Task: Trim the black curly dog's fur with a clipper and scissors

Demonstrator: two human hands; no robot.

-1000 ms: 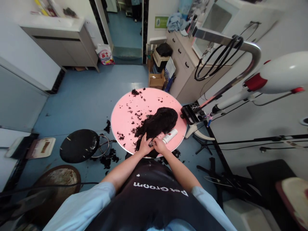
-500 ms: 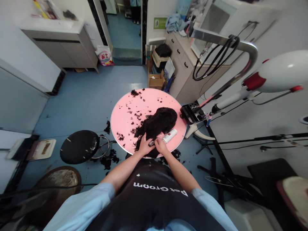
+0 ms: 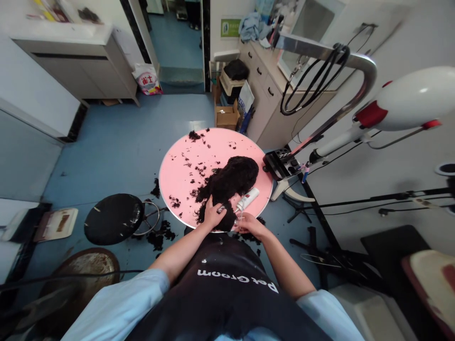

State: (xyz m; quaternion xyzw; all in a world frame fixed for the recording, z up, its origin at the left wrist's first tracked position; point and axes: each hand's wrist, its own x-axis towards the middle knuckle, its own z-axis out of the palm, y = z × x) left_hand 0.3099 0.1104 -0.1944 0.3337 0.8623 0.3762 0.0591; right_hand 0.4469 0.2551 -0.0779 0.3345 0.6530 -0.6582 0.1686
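A black curly-coated dog lies on a round pink table, amid cut tufts of hair. At the table's near edge, my left hand grips the dog, its thumb and fingers around a furry part with a small greyish patch; which body part it is I cannot tell. My right hand is closed just right of that fur, on a thin shiny tool that looks like scissors. Beside it, a white bottle lies on its side, close to the dog.
A metal grooming arm with looped black cords and a white dryer stand at the right. A black stool is at the left. Cut hair lies on the floor. Drawers and a cardboard box stand beyond the table.
My right hand has moved right and slightly down, away from my left hand, and the shiny tool now shows in it. My left hand stays on the dog. The view has shifted slightly.
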